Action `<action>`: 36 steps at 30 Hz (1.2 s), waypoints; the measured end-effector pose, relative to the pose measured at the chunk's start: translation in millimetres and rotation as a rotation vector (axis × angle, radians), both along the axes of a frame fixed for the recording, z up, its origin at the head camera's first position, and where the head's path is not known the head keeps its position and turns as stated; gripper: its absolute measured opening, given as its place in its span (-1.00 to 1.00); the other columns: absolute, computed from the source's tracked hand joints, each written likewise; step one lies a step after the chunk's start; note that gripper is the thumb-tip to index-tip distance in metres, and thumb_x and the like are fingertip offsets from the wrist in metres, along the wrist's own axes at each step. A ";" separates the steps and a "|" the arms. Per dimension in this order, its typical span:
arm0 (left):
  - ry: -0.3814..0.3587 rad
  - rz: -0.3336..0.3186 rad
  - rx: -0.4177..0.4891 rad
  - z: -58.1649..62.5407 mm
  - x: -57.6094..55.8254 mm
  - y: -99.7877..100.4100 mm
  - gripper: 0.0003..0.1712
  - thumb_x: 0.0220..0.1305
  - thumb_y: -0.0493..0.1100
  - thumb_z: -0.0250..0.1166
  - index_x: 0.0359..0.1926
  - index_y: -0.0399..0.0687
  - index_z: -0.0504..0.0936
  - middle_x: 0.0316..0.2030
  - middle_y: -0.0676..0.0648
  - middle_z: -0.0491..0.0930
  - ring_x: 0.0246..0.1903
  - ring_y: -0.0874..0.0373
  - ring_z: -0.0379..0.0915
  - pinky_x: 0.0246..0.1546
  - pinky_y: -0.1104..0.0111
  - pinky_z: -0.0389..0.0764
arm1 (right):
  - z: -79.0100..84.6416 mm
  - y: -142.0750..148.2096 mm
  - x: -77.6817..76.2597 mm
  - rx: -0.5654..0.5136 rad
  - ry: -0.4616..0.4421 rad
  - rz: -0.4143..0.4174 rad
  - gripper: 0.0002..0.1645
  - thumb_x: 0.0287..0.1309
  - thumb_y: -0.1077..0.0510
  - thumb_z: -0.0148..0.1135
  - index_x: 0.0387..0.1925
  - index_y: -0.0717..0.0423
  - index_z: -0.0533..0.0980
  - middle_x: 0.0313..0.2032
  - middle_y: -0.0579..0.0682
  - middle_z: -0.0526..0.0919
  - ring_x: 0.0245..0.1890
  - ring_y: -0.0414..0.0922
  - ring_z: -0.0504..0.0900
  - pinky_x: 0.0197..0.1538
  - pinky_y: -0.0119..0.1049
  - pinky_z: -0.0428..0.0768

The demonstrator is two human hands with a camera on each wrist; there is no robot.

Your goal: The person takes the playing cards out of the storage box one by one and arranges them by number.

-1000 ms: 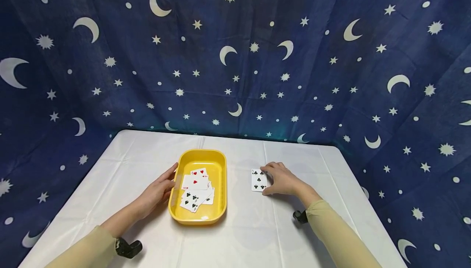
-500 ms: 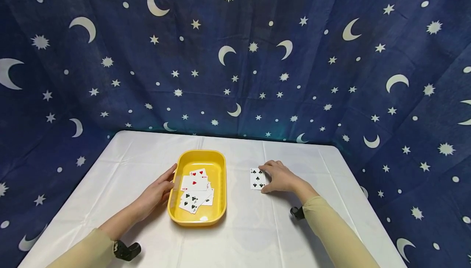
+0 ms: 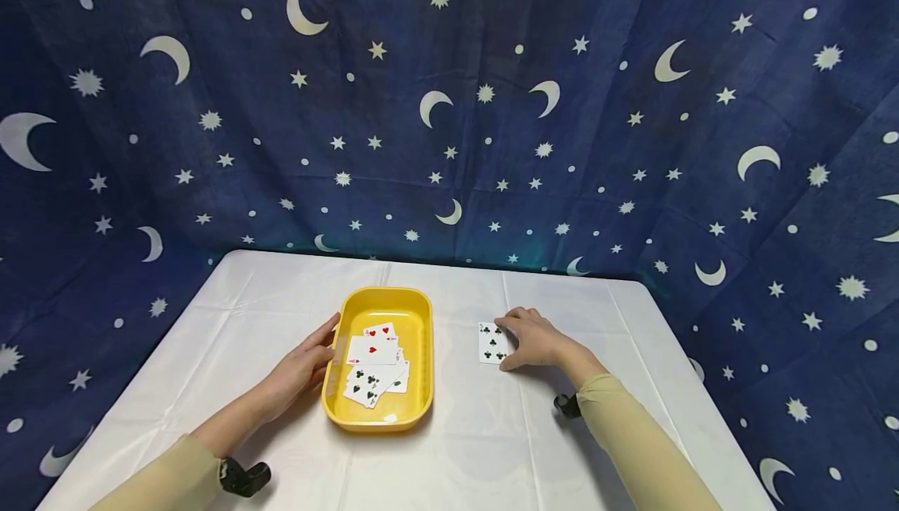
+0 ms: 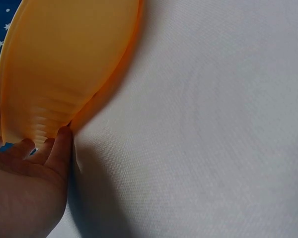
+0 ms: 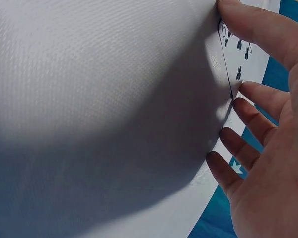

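A yellow tray [image 3: 421,355] sits left of centre on the white table, with several playing cards [image 3: 374,349] lying face up in it, red hearts and black suits. My left hand [image 3: 298,374] rests against the tray's left side; in the left wrist view its fingertips touch the outer wall. To the right of the tray, a playing card with black clubs [image 3: 491,343] lies face up on the table. My right hand [image 3: 537,342] holds that card by its opposite edges, thumb at the near edge, index finger at the far one. The hand covers the card's right part.
White cloth covers the table [image 3: 456,456]. A dark blue curtain [image 3: 449,105] with moons and stars hangs behind the table and along both sides. Each wrist carries a black camera, such as the left camera [image 3: 244,477].
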State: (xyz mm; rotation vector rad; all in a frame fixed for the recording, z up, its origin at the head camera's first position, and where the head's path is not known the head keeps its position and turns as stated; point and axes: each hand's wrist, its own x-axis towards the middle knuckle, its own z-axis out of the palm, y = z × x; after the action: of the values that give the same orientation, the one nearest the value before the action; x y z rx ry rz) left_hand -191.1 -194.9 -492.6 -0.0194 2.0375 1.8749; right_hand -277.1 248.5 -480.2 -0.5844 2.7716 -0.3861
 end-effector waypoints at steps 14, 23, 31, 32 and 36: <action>-0.005 0.002 0.014 -0.4 -0.1 1.8 -0.20 0.55 -0.14 -0.04 0.66 0.33 -0.12 0.63 -0.16 -0.21 0.53 -0.13 0.00 0.45 0.03 0.17 | 8.1 1.5 3.0 -0.056 0.026 -0.001 0.25 -0.09 -0.22 0.61 0.58 -0.04 0.21 0.46 0.10 0.27 0.45 0.13 0.16 0.42 0.16 0.26; -0.008 0.000 0.001 -0.5 -0.1 1.0 -0.20 0.54 -0.14 -0.03 0.66 0.33 -0.12 0.63 -0.13 -0.20 0.55 -0.11 -0.08 0.46 0.03 0.11 | 17.4 -5.4 6.4 -0.095 0.080 0.032 0.23 -0.05 -0.18 0.59 0.59 -0.04 0.18 0.50 0.17 0.22 0.49 0.18 0.12 0.42 0.23 0.22; -0.008 0.003 0.005 0.7 0.1 1.0 -0.19 0.54 -0.15 -0.03 0.66 0.30 -0.12 0.63 -0.14 -0.22 0.56 -0.13 -0.10 0.46 0.01 0.11 | 28.4 -17.7 7.5 -0.101 0.112 0.055 0.18 0.02 -0.20 0.54 0.60 -0.17 0.15 0.52 0.00 0.21 0.49 0.07 0.12 0.43 0.17 0.24; -0.007 0.003 0.006 0.7 0.1 1.0 -0.19 0.54 -0.15 -0.03 0.66 0.30 -0.12 0.63 -0.14 -0.22 0.56 -0.13 -0.10 0.46 0.01 0.11 | 30.3 -20.7 7.2 -0.104 0.122 0.061 0.17 0.03 -0.20 0.53 0.60 -0.20 0.15 0.52 -0.03 0.21 0.49 0.05 0.12 0.43 0.16 0.24; -0.006 0.000 0.004 0.6 -0.4 1.4 -0.19 0.53 -0.15 -0.02 0.66 0.30 -0.12 0.63 -0.15 -0.22 0.55 -0.13 -0.07 0.46 0.02 0.13 | 38.4 -35.3 6.6 -0.133 0.153 0.088 0.14 0.04 -0.20 0.51 0.59 -0.26 0.16 0.52 -0.10 0.21 0.49 0.00 0.11 0.47 0.14 0.17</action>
State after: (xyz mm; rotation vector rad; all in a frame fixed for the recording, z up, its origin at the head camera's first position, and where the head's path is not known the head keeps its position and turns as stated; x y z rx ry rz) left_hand -191.5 -193.5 -492.0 -0.0234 2.0302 1.8761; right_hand -270.5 213.2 -441.8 -0.7962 2.8680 -0.5300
